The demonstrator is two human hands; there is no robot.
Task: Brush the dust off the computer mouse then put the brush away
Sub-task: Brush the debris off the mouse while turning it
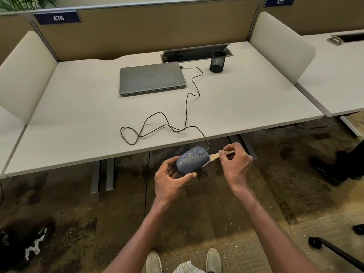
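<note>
**Figure: Mouse held off the desk edge, brush at its right side**

A pale desk (78, 119) is filling the upper part of the head view, bounded by a tan partition with a label reading 476 (58, 17). A closed grey laptop (151, 78) is lying flat toward the back of the desk, and a black mesh pen cup (217, 61) is standing upright to its right, near the open cable hatch (197, 53). A thin black cable (186, 107) is running from the laptop's right rear corner, looping loosely across the desktop and passing over the front edge to the computer mouse (192, 159).

The mouse, blue-grey and flecked with pale specks, is being held in the air just in front of the desk's front edge, above the patterned carpet (197, 213). The left hand (173, 182) is cupping it from below and behind, with the thumb reaching along its near side and the fingers curled at its left end. The right hand (235, 164) is pinching the light wooden handle of the brush (214, 155) between thumb and fingertips; the brush head is touching the mouse's right side, though its bristles are mostly hidden behind the mouse. Two pale shoes (153, 262) are showing at the lower edge.
</note>
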